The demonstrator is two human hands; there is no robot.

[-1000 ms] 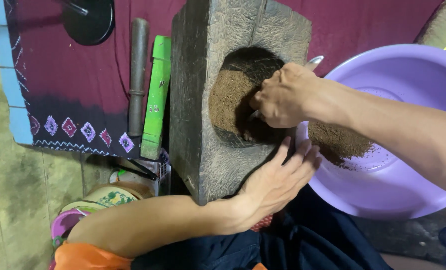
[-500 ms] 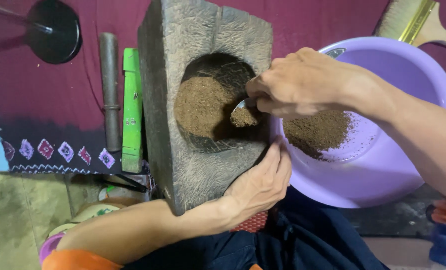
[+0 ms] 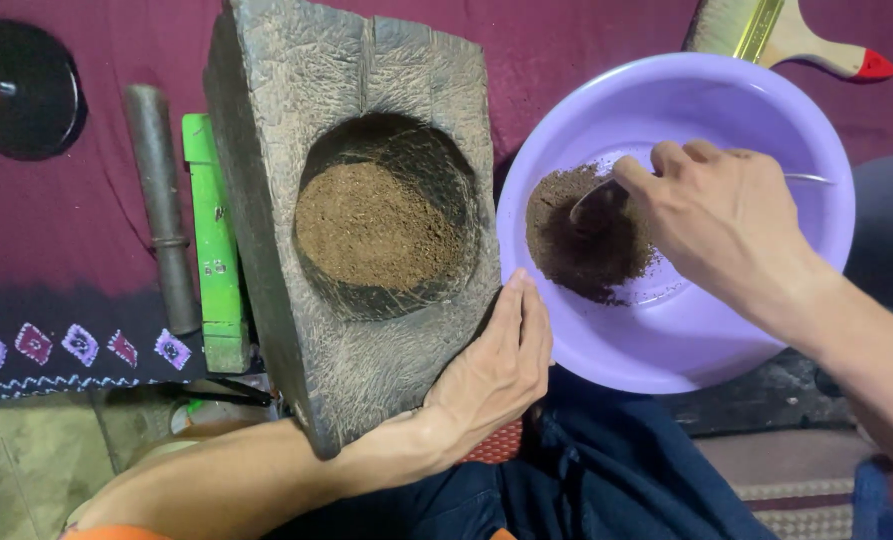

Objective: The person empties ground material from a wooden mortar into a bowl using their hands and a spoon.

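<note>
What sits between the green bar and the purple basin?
The dark stone mortar holding brown powder, between green bar and purple basin, head view; the left hand rests against it.

The big dark grey stone mortar block (image 3: 356,220) looks rough and chiselled, its faces scored with fine tool marks — matt all over. In its round hollow lies a brown ground powder (image 3: 371,225), dry, fine-grained and dull. The round lilac plastic basin (image 3: 766,110) is smooth with a soft sheen, and a darker heap of brown powder (image 3: 586,240) in it looks coarser and crumbly. The thin metal spoon (image 3: 596,200) gleams faintly. The maroon woven cloth (image 3: 76,220) is matt, with stitched diamond patterns along its edge. The green painted bar (image 3: 214,250) looks scuffed — beside it, the dull grey cylindrical pestle (image 3: 161,200). The flat paintbrush with pale wooden handle (image 3: 786,35) looks smooth.
</note>
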